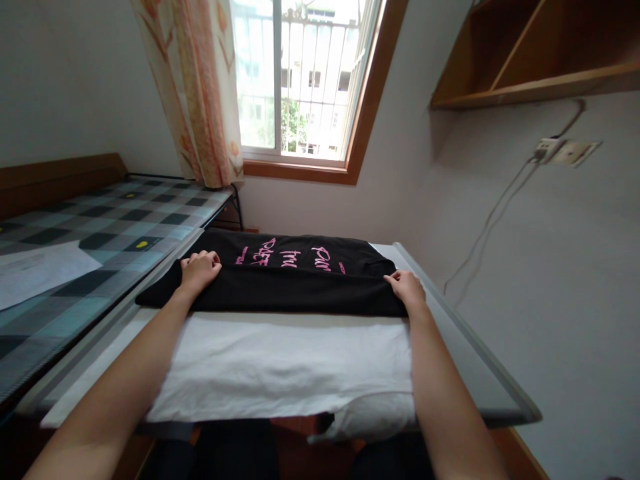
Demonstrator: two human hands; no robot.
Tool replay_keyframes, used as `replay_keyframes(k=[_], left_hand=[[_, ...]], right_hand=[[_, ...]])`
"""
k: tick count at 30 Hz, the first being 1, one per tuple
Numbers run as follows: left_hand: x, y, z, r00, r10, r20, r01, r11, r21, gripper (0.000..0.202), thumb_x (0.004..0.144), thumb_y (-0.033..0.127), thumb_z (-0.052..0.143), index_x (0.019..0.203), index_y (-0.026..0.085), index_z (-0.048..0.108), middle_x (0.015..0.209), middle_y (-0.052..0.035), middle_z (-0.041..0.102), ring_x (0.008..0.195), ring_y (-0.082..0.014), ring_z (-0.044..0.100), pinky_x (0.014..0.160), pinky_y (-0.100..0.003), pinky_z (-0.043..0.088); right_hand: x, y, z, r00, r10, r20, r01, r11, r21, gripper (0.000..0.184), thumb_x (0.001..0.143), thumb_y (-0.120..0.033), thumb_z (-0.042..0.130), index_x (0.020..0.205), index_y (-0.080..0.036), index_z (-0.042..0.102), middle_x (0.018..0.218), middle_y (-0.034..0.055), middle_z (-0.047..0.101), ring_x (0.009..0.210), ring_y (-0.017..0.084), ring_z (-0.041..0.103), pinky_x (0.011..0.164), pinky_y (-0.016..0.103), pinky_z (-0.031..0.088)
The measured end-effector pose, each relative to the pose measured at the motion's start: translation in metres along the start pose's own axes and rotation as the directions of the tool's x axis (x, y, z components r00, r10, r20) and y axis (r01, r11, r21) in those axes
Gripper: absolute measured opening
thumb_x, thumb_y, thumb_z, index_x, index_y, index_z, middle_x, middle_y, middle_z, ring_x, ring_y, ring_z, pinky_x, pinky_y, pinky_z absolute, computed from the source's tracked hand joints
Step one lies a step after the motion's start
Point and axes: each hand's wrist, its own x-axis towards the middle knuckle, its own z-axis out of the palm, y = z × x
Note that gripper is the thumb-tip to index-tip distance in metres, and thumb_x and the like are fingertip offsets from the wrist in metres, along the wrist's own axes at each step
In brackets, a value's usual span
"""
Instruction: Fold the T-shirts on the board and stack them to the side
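Note:
A black T-shirt (pixel 300 291) with pink lettering lies sideways across the table, its near part folded over so that a plain black strip covers some of the print. My left hand (pixel 199 272) is closed on the fold's edge near the shirt's left end. At the right end my right hand (pixel 406 287) pinches the same edge between thumb and fingers. On the near side, a white garment (pixel 290 367) lies spread flat, its lower right corner bunched and hanging over the table's front edge. My forearms reach across it.
The grey-white table (pixel 463 360) runs toward the window (pixel 300 87). To the left is a bed with a checked cover (pixel 165 220) and papers (pixel 45 270) on it. A wall socket (pixel 550 150) with a hanging cable and a wooden shelf (pixel 540 87) are on the right.

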Motion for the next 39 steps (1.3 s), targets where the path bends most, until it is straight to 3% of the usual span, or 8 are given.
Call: replay_keyframes(k=[15, 20, 22, 25, 28, 31, 35, 39], left_hand=[[0.001, -0.002, 0.000, 0.996, -0.038, -0.077, 0.040, 0.999, 0.028, 0.024, 0.086, 0.033, 0.045, 0.095, 0.023, 0.065, 0.109, -0.0111, 0.064, 0.107, -0.0306, 0.054, 0.088, -0.043, 0.037], [-0.006, 0.020, -0.004, 0.988, 0.073, -0.139, -0.077, 0.997, -0.025, 0.031, 0.089, 0.034, 0.043, 0.105, 0.022, 0.066, 0.115, -0.0115, 0.063, 0.111, -0.0297, 0.054, 0.096, -0.043, 0.036], [-0.013, 0.039, -0.003, 0.961, 0.235, -0.148, -0.255, 0.958, -0.132, 0.036, 0.092, 0.041, 0.041, 0.109, 0.022, 0.066, 0.120, -0.0091, 0.063, 0.115, -0.0269, 0.053, 0.101, -0.041, 0.035], [-0.027, 0.069, 0.004, 0.847, 0.522, -0.103, -0.529, 0.804, -0.273, 0.047, 0.095, 0.050, 0.037, 0.126, 0.025, 0.060, 0.137, -0.0058, 0.056, 0.130, -0.0233, 0.045, 0.111, -0.039, 0.028], [-0.040, 0.088, 0.014, 0.772, 0.635, 0.036, -0.604, 0.750, -0.270, 0.058, 0.092, 0.060, 0.038, 0.143, 0.033, 0.044, 0.152, -0.0032, 0.040, 0.142, -0.0261, 0.029, 0.117, -0.048, 0.014], [-0.045, 0.092, 0.018, 0.758, 0.640, 0.125, -0.606, 0.762, -0.230, 0.064, 0.090, 0.065, 0.039, 0.147, 0.037, 0.035, 0.157, -0.0019, 0.030, 0.146, -0.0275, 0.019, 0.117, -0.053, 0.006], [-0.044, 0.089, 0.019, 0.758, 0.637, 0.143, -0.607, 0.768, -0.204, 0.066, 0.090, 0.067, 0.034, 0.149, 0.037, 0.031, 0.158, -0.0011, 0.026, 0.147, -0.0270, 0.016, 0.117, -0.053, 0.005], [-0.043, 0.089, 0.020, 0.762, 0.631, 0.147, -0.605, 0.774, -0.190, 0.067, 0.090, 0.070, 0.031, 0.149, 0.038, 0.029, 0.159, 0.0002, 0.024, 0.147, -0.0264, 0.015, 0.118, -0.053, 0.005]], right_hand=[[-0.015, -0.015, -0.010, 0.996, 0.073, -0.043, -0.078, 0.990, -0.114, 0.022, 0.081, -0.045, 0.065, 0.090, -0.027, 0.074, 0.104, 0.0096, 0.070, 0.103, 0.030, 0.060, 0.086, 0.044, 0.042], [-0.031, -0.045, 0.000, 0.930, -0.233, -0.283, 0.202, 0.970, -0.136, 0.037, 0.091, -0.045, 0.051, 0.112, -0.021, 0.068, 0.126, 0.0144, 0.060, 0.120, 0.031, 0.047, 0.100, 0.047, 0.031], [-0.041, -0.065, 0.012, 0.870, -0.428, -0.242, 0.429, 0.902, -0.053, 0.045, 0.096, -0.048, 0.039, 0.123, -0.020, 0.063, 0.135, 0.0126, 0.055, 0.126, 0.026, 0.044, 0.105, 0.041, 0.030], [-0.054, -0.089, 0.033, 0.807, -0.589, -0.049, 0.590, 0.807, 0.019, 0.057, 0.098, -0.055, 0.026, 0.137, -0.025, 0.053, 0.147, 0.0090, 0.046, 0.137, 0.024, 0.036, 0.111, 0.042, 0.025], [-0.059, -0.095, 0.049, 0.776, -0.616, 0.135, 0.622, 0.783, 0.000, 0.064, 0.095, -0.063, 0.021, 0.146, -0.030, 0.041, 0.153, 0.0074, 0.038, 0.143, 0.025, 0.027, 0.115, 0.047, 0.018], [-0.059, -0.089, 0.051, 0.759, -0.620, 0.199, 0.638, 0.769, -0.034, 0.069, 0.094, -0.066, 0.019, 0.148, -0.028, 0.037, 0.156, 0.0078, 0.031, 0.145, 0.024, 0.023, 0.117, 0.045, 0.014], [-0.056, -0.068, 0.039, 0.784, -0.589, 0.195, 0.614, 0.781, -0.115, 0.071, 0.094, -0.065, 0.014, 0.149, -0.026, 0.036, 0.156, 0.0077, 0.031, 0.146, 0.023, 0.020, 0.118, 0.045, 0.011], [-0.044, -0.032, 0.024, 0.890, -0.430, 0.150, 0.454, 0.861, -0.228, 0.073, 0.094, -0.066, 0.013, 0.150, -0.025, 0.034, 0.157, 0.0095, 0.027, 0.146, 0.026, 0.019, 0.117, 0.051, 0.011]])
